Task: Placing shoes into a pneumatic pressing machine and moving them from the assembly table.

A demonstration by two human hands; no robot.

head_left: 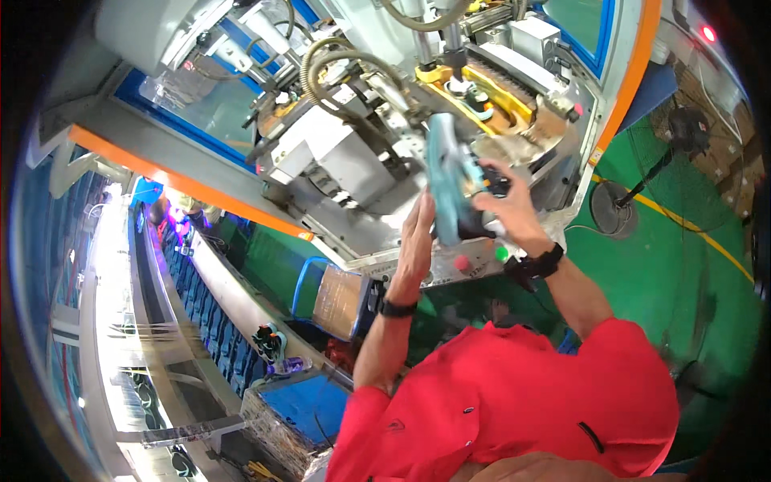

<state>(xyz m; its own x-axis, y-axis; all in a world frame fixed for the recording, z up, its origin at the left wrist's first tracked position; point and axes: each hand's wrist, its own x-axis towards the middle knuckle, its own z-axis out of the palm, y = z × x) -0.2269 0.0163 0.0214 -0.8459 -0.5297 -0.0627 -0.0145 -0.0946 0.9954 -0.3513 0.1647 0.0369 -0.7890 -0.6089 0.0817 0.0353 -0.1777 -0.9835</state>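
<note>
A shoe point(447, 181) with a teal sole and a dark upper is up on end in front of the machine, smeared by motion. My left hand point(416, 237) presses along its sole side, fingers straight and together. On the opposite side, my right hand point(514, 210) grips the shoe's dark upper with thumb and fingers curled. Between them, both hands hold the shoe clear of the machine's front ledge. Behind it, a second shoe point(479, 103) sits under a vertical press rod in a yellow fixture point(514, 103).
Red point(462, 263) and green buttons point(501, 254) line the machine's front edge. An orange-edged frame point(193, 189) surrounds the opening. At left runs a conveyor point(173, 345) with shoes; a box with a blue top point(301, 408) stands nearby. A fan point(614, 207) stands at right.
</note>
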